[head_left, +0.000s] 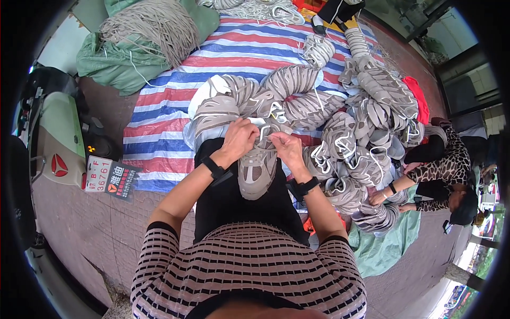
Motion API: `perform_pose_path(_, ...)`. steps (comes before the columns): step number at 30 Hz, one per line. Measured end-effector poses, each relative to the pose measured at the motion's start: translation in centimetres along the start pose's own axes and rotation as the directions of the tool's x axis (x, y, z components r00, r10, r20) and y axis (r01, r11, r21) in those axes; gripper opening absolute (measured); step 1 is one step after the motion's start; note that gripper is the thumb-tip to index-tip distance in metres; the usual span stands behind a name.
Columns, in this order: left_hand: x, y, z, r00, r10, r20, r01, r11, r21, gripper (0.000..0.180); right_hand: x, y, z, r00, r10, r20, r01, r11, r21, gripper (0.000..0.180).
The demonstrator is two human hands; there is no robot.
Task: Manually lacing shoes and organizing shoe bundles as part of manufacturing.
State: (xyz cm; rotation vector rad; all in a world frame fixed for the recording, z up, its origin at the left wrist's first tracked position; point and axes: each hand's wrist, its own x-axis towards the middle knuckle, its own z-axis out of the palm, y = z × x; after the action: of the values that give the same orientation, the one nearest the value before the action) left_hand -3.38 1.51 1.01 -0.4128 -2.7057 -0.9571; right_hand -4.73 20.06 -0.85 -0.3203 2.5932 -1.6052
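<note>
1. A small rectangular plate-like sign (98, 174), pale with red characters, hangs at the rear of the pale green scooter at the left.
2. A dark rectangular label card (122, 182) with an orange mark and light lettering sits tilted, just beside that sign on its right, touching the striped mat's edge.
3. A red emblem sticker (59, 165) sits on the scooter's pale green body.
</note>
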Motion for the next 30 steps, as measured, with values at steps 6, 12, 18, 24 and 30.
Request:
perform_pose_path(6, 1.2, 0.0, 1.0, 0.996, -0.009, 0.094, 0.010, 1.000, -0.010, 0.006, 0.6, 0.7, -0.1, 0.997, -0.060, -0.051, 0.060, 0.998, 0.000, 0.008)
perform_pose_path(12, 1.2, 0.0, 1.2, 0.991, 0.117, 0.072, -0.116, 0.993, -0.028, 0.022, 0.5, 2.4, 1.3, 0.957, -0.283, -0.061, 0.265, 0.941, -0.212, 0.005)
perform_pose_path(18, 1.1, 0.2, 0.4, 0.984, 0.154, 0.087, -0.151, 0.988, -0.040, 0.016, 2.1, 0.8, 0.5, 0.948, 0.131, 0.290, -0.227, 0.917, 0.329, 0.011)
perform_pose_path(24, 1.1, -1.7, 2.4, 0.991, 0.015, 0.136, 0.034, 0.937, -0.347, 0.014, 3.9, 1.7, -1.8, 0.862, 0.148, 0.486, -0.281, 0.936, 0.212, 0.024)
perform_pose_path(30, 0.7, -3.0, 2.6, 0.991, -0.034, 0.130, 0.088, 0.895, -0.437, 0.010, 3.3, -1.1, -2.4, 0.780, 0.208, 0.591, -0.420, 0.873, 0.248, 0.030)
